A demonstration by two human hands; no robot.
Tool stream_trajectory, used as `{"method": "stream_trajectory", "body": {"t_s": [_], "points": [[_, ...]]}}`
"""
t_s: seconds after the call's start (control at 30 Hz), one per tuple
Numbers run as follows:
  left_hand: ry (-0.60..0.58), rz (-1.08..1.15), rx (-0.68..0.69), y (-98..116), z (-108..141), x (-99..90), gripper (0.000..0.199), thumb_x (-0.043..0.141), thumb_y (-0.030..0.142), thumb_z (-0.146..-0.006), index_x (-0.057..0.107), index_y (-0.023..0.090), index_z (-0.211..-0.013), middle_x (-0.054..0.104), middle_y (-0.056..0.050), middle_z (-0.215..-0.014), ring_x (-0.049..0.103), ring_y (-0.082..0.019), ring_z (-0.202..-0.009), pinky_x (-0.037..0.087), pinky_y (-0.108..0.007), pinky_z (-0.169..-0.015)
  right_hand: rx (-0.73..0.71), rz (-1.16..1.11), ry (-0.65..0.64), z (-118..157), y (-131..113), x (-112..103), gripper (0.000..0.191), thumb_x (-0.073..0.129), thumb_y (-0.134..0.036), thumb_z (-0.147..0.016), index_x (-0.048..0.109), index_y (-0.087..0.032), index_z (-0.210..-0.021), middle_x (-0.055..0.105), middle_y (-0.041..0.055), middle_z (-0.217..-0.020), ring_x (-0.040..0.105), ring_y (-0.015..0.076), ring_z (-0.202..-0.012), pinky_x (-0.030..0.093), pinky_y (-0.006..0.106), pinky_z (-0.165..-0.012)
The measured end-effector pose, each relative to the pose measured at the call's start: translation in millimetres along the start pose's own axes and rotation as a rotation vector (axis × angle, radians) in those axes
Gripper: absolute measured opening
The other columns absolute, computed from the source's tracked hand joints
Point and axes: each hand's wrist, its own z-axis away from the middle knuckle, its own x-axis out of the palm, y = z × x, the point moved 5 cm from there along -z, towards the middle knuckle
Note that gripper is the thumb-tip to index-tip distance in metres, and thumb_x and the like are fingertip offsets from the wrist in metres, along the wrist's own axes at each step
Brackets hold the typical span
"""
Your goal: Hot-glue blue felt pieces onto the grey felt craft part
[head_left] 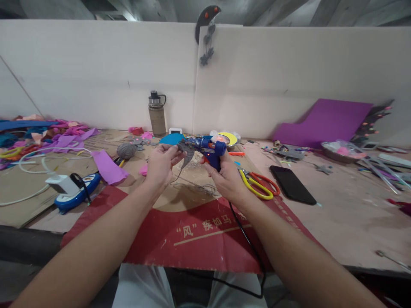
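Observation:
In my right hand (226,177) is a blue hot glue gun (213,153), its small orange light showing and its nozzle end pointing left. My left hand (160,166) pinches a dark grey curved piece (186,156), which looks like felt or crepe, close to that nozzle. Whether nozzle and piece touch I cannot tell. Grey yarn (199,187) lies in loose strands on the brown card below. A black cord (239,224) runs down from the glue gun past the table's front edge.
Yellow- and red-handled scissors (260,186) and a black phone (293,185) lie right. Left are a blue power strip (93,184), purple paper (109,166) and a grey yarn ball (126,150). A bottle (157,117) stands behind, before the white partition (96,72).

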Motion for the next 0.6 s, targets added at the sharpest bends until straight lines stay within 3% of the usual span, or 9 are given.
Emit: {"method": "stream_trajectory", "body": {"t_s": [0.13, 0.6], "points": [[0.014, -0.012, 0.013, -0.3, -1.3, -0.7, 0.021, 0.068, 0.013, -0.072, 0.049, 0.017, -0.064, 0.059, 0.001, -0.063, 0.060, -0.010, -0.061, 0.057, -0.033, -0.078, -0.011, 0.044, 0.006, 0.8, -5.3, -1.8, 0.025, 0.053, -0.022, -0.089, 0.049, -0.023, -0.114, 0.065, 0.0071, -0.101, 0.060, 0.0208, -0.089, 0.048, 0.040, -0.085], [0.033, -0.075, 0.073, -1.0, -2.4, -2.1, 0.013, 0.066, 0.012, -0.071, 0.055, 0.016, -0.064, 0.062, -0.001, -0.064, 0.060, -0.011, -0.060, 0.057, -0.034, -0.076, -0.011, 0.021, -0.018, 0.4, -5.1, 0.6, 0.020, 0.053, -0.023, -0.088, 0.051, -0.024, -0.108, 0.065, 0.0054, -0.097, 0.060, 0.0202, -0.085, 0.047, 0.039, -0.082]]}}
